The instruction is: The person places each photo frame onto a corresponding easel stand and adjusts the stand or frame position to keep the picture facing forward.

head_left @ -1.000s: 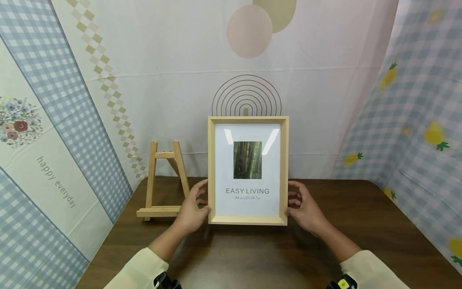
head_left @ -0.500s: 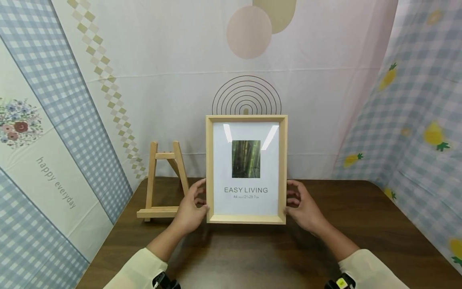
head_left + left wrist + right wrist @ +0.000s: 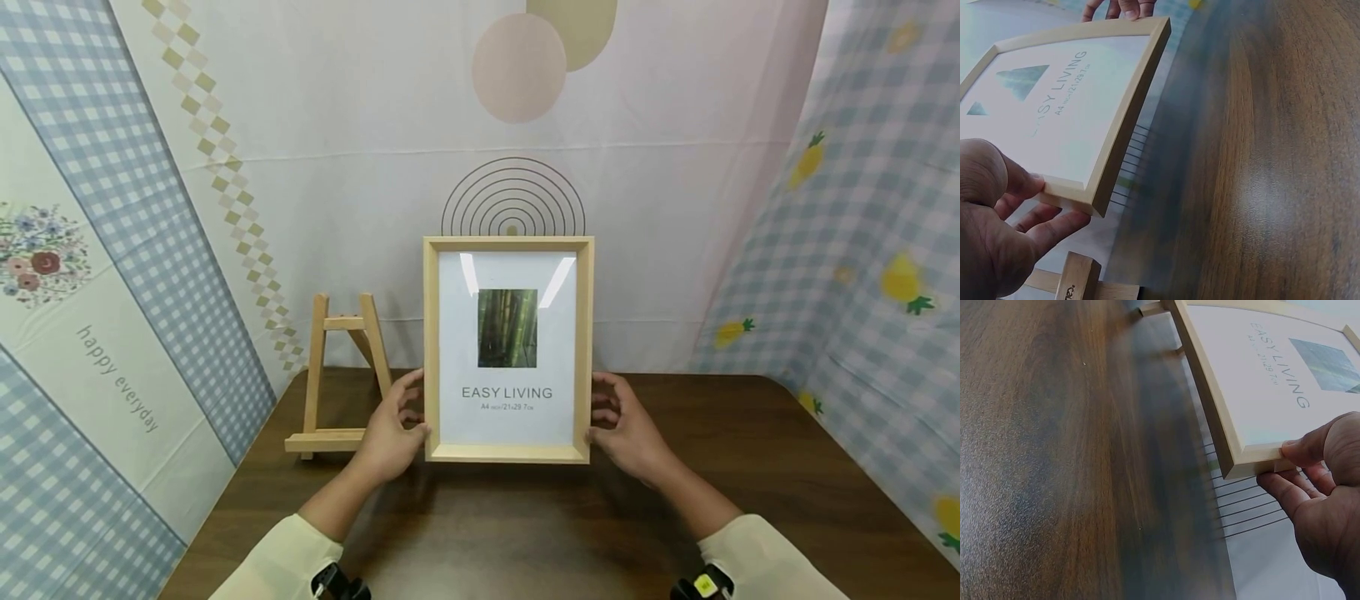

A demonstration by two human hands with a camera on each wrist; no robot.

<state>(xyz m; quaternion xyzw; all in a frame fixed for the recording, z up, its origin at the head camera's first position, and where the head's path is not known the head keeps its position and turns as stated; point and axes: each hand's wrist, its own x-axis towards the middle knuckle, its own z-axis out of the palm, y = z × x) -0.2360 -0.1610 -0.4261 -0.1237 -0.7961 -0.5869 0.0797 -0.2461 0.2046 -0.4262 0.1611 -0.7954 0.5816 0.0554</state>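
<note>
A light wooden picture frame [image 3: 507, 453] stands upright between both hands, its front with a bamboo photo and the words "EASY LIVING" facing me. My left hand [image 3: 392, 433] grips its left side near the bottom, thumb on the front edge and fingers on the side. On the opposite side my right hand [image 3: 627, 427] holds it the same way, as the right wrist view also shows. The frame's bottom edge hangs above the table in both wrist views. A small wooden easel [image 3: 318, 367] stands just left of the frame, partly behind my left hand.
The dark wooden table [image 3: 510, 533] runs back to a patterned cloth backdrop [image 3: 360, 208]. Checked cloths [image 3: 885, 333] hang along the sides. Part of the easel [image 3: 1079, 275] shows below the left hand in the left wrist view.
Both hands have moved the picture frame slightly left and a little up, closer to the easel. The grip stays the same, and the easel has not moved.
</note>
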